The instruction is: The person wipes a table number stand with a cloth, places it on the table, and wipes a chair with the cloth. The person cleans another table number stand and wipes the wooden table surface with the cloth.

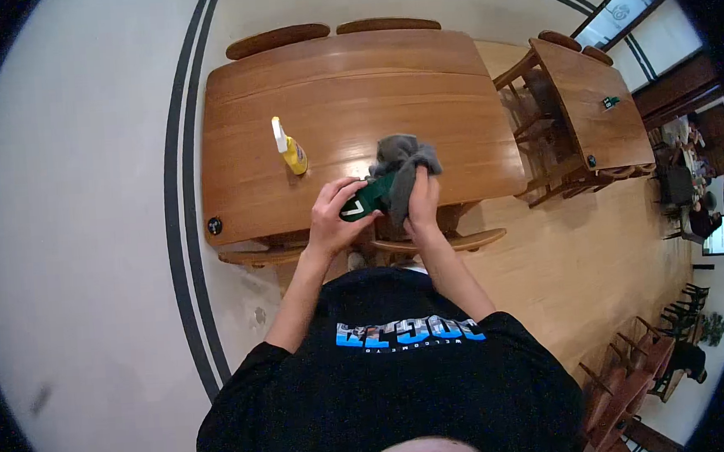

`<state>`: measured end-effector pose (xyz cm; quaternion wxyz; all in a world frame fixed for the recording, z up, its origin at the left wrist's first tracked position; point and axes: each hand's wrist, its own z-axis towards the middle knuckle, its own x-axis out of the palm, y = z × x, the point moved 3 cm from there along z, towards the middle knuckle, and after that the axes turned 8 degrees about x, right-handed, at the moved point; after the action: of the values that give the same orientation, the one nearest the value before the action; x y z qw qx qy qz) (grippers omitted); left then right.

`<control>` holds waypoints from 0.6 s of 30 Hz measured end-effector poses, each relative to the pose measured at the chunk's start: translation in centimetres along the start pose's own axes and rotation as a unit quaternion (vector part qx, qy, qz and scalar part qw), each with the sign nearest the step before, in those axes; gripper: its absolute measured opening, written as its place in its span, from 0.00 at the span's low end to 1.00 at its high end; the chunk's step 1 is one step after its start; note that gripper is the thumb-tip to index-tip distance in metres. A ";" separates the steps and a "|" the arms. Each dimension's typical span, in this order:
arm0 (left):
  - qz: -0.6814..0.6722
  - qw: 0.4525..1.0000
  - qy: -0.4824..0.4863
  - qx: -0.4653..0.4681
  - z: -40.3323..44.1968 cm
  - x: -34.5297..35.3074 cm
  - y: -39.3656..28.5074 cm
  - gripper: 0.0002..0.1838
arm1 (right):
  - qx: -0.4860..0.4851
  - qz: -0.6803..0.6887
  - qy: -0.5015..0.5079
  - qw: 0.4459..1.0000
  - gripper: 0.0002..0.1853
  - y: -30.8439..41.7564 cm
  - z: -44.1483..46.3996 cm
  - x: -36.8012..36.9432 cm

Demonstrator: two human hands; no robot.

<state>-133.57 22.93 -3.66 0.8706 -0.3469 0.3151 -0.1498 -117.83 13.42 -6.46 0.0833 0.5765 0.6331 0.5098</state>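
My left hand (336, 215) is closed around a dark green table number sign (370, 197) with a white 7 on it. A grey cloth (405, 169) is bunched in my right hand (423, 201) and pressed against the sign's right end. Both hands are above the near edge of the wooden table (346, 103). On the table, up and left of my hands, a yellow spray bottle (293, 154) with a white trigger head stands upright. The cloth hides part of the sign and some of my right fingers.
A round black device (214, 226) sits at the table's near left corner. Chairs (278, 40) line its far and near sides. A second table (590, 100) stands to the right, bearing another green sign (611, 102). People are visible far right.
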 end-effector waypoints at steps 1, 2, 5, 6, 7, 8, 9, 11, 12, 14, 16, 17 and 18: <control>-0.002 1.000 0.002 0.000 -0.1 -0.1 0.0 0.30 | -0.001 0.001 -0.003 1.000 0.21 -0.3 -0.3 0.0; -0.002 1.000 0.009 0.006 -0.1 -0.3 0.2 0.30 | -0.034 -0.030 0.003 0.999 0.19 -0.9 -0.7 0.3; -0.003 0.999 0.027 0.025 0.1 -0.9 0.9 0.29 | -0.138 -0.125 0.017 0.982 0.14 -2.1 -1.4 1.4; -0.007 0.999 0.027 0.028 0.3 -0.9 1.0 0.29 | -0.141 -0.125 0.015 0.982 0.14 -1.8 -1.2 1.3; -0.009 0.999 0.026 0.033 0.4 -0.9 1.1 0.29 | -0.150 -0.160 0.025 0.975 0.15 -1.3 -0.9 1.3; -0.012 0.999 0.025 0.037 0.5 -0.8 1.2 0.29 | -0.157 -0.195 0.036 0.967 0.16 -0.7 -0.5 1.3; -0.013 0.999 0.024 0.040 0.5 -0.9 1.2 0.30 | -0.162 -0.229 0.047 0.959 0.17 -0.3 -0.2 1.3; -0.015 0.999 0.027 0.039 0.1 -1.0 1.1 0.30 | -0.162 -0.264 0.055 0.949 0.18 -0.3 0.1 0.9; -0.011 0.999 0.024 0.043 0.1 -1.0 1.1 0.32 | -0.137 -0.204 0.039 0.969 0.19 -0.6 0.6 0.3; -0.005 0.998 0.014 0.057 0.8 -0.8 1.2 0.37 | -0.091 -0.082 0.007 0.993 0.21 -0.9 1.6 -0.7; -0.006 0.998 0.009 0.065 1.3 -0.3 1.5 0.39 | -0.104 -0.085 -0.016 0.991 0.22 -0.3 1.4 -0.6; -0.040 0.998 0.004 0.051 1.4 -0.1 1.8 0.42 | -0.137 -0.148 -0.022 0.979 0.22 0.1 0.4 0.3; -0.074 0.997 -0.001 0.037 1.5 0.0 2.1 0.45 | -0.136 -0.149 -0.025 0.979 0.22 0.4 -0.5 1.1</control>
<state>-132.52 25.16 -4.31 0.8697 -0.3372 0.2820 -0.2245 -118.26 14.00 -5.43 0.2517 0.4717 0.6339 0.5589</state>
